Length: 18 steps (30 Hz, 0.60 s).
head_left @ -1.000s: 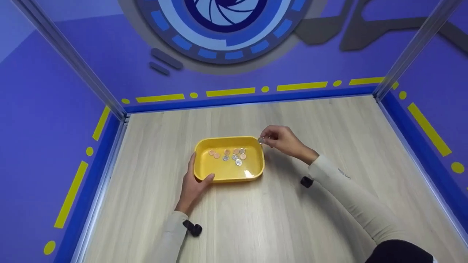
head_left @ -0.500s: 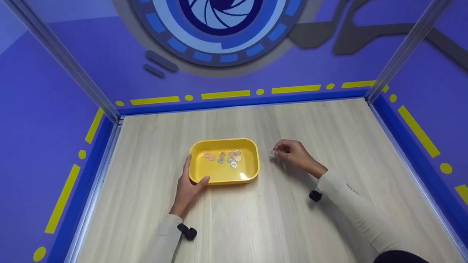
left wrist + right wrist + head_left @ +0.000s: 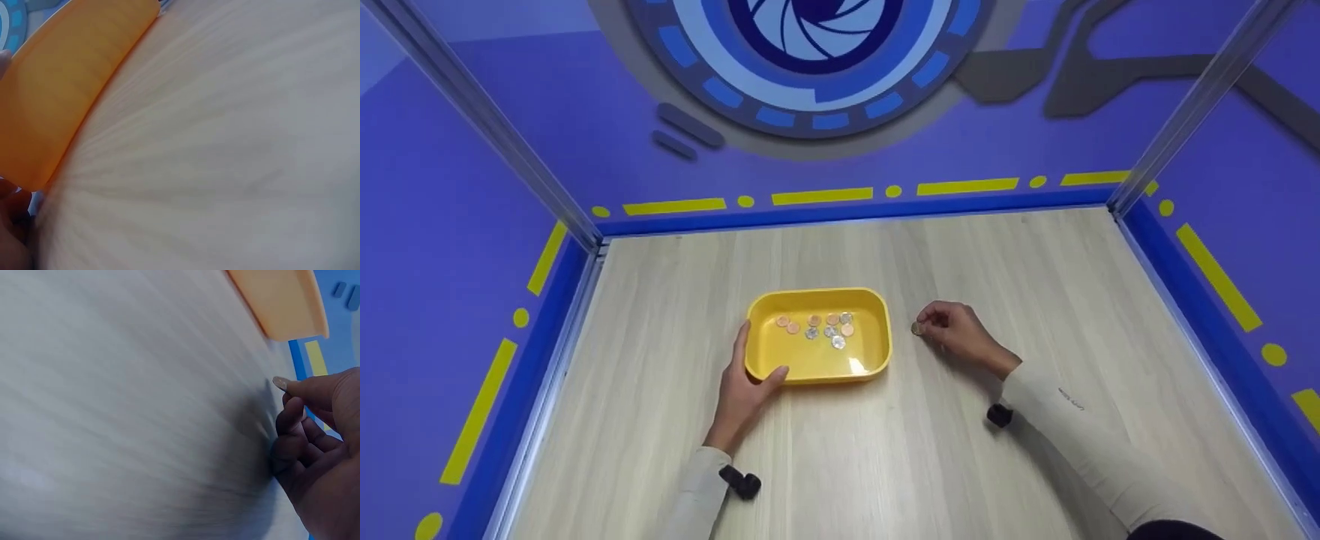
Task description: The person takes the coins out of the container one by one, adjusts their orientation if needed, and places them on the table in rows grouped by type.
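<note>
Right hand (image 3: 960, 334) pinching a coin (image 3: 917, 328) beside the yellow tray (image 3: 806, 361)

Two hands apart here, at opposite ends of the tray! The left hand (image 3: 744, 394) is gripping its left end, thumb resting at the near rim, while the right is holding that coin in its fingertips, just clear of the right end. Inside, copper-coloured coins (image 3: 793, 328) and silver ones (image 3: 838, 342) are lying flat, the tray itself sitting on the bench (image 3: 855, 465).

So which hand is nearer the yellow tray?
Left: the left hand holds the yellow tray at its left end; the right hand is apart, off its right end.
</note>
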Motion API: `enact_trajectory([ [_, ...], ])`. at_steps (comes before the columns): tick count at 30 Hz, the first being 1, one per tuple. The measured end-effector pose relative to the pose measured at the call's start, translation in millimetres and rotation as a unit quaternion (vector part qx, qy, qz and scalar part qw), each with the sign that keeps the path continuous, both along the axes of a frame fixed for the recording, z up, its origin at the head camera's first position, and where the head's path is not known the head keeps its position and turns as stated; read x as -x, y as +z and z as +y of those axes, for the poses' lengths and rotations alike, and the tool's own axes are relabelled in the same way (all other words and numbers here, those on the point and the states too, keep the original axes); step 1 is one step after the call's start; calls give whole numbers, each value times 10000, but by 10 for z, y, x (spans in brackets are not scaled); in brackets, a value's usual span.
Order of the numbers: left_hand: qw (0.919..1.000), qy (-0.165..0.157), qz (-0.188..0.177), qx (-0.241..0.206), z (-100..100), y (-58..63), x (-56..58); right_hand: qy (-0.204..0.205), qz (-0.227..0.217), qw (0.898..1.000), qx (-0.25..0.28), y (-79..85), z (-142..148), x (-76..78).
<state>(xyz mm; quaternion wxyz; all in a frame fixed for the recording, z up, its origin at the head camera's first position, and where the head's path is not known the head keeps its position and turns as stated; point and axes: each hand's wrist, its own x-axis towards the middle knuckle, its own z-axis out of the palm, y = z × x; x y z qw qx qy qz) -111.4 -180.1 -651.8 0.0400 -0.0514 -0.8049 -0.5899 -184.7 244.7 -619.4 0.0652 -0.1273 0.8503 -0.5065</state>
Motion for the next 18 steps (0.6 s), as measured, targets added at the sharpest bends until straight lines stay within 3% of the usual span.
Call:
enact_trajectory([
  [7,10000,59,-59,-56,-13,27,-18,-293,101,9994,-182,-61,-37,11],
  [18,9999,66,13,104,24,19,3,-327,723,9935,-814,-104,-49,34],
])
